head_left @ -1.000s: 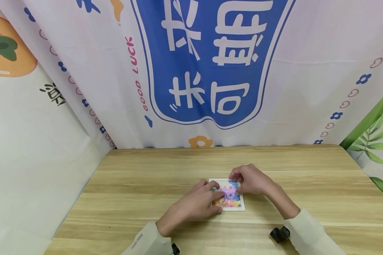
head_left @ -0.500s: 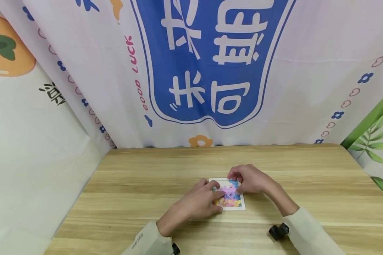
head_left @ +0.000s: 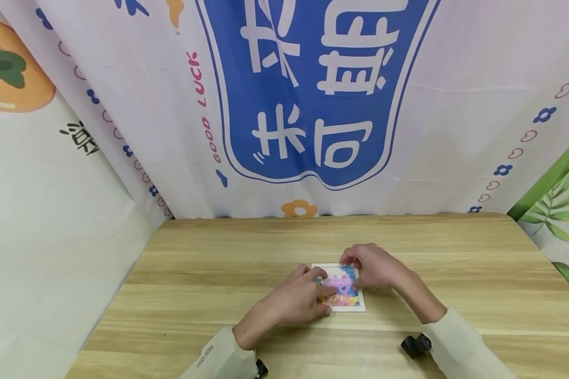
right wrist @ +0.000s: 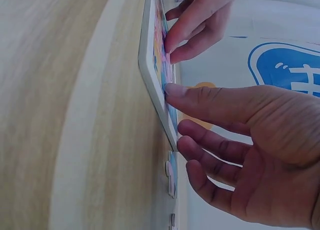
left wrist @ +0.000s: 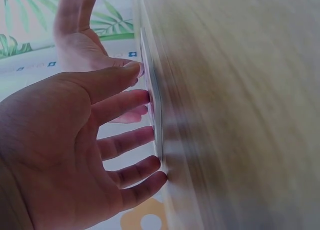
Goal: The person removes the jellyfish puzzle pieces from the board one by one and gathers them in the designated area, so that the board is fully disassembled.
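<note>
Left side: a white cloth hangs here, an orange fruit printed high on it.
Far side: a white curtain with a blue panel rises behind the wood-grained surface.
Left sleeve: pale, at the near edge of view, with a dark object beside its cuff.
Left hand: fingers extended and spread, one fingertip on the picture, thumb at the near edge; it hides the board's left part.
Picture board: white-rimmed, colourful, flat on the surface between the person's hands, right of centre.
Right hand: thumb on the board's face, fingers curved beside its far right corner, which they partly cover; whether they pinch it cannot be told.
Small flat pieces: on the surface, just off that corner, beside those fingers.
Black device: beside the right cuff.
Right side: green leaf prints beyond the surface.
</note>
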`<state>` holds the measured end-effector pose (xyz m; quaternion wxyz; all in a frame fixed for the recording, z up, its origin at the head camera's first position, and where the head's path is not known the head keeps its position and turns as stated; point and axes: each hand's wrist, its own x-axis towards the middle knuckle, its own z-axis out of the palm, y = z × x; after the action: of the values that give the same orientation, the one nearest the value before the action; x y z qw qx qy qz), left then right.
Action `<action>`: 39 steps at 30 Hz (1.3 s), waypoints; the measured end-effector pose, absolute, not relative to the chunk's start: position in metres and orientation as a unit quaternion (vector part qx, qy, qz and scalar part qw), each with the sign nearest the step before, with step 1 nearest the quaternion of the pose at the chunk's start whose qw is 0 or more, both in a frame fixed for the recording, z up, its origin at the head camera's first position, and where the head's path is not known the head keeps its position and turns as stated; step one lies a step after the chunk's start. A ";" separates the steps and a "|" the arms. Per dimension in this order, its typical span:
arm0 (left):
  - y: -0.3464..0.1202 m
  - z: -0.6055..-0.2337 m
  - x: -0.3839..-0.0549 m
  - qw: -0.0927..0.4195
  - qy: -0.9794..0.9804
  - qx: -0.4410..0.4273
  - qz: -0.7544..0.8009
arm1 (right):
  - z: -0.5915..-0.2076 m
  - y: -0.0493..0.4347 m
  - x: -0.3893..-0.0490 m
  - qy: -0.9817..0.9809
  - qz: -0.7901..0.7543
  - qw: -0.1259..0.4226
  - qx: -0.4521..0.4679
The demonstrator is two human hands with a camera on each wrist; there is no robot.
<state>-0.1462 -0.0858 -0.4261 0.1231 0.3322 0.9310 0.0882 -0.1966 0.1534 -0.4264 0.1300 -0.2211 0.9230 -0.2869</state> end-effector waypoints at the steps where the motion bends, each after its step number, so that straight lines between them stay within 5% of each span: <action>1: -0.086 -0.426 -0.146 0.123 0.931 0.331 0.089 | -0.426 0.154 -0.197 0.923 -0.286 0.130 -0.222; 29: -0.087 -0.427 -0.148 0.129 0.928 0.337 0.092 | -0.428 0.148 -0.195 0.935 -0.262 0.089 -0.223; 39: -0.088 -0.426 -0.149 0.130 0.926 0.347 0.073 | -0.431 0.147 -0.200 0.926 -0.284 0.116 -0.220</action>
<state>-0.1485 -0.0882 -0.4259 0.1297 0.3473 0.9258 0.0731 -0.2003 0.1466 -0.4307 0.1160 -0.2201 0.9260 -0.2840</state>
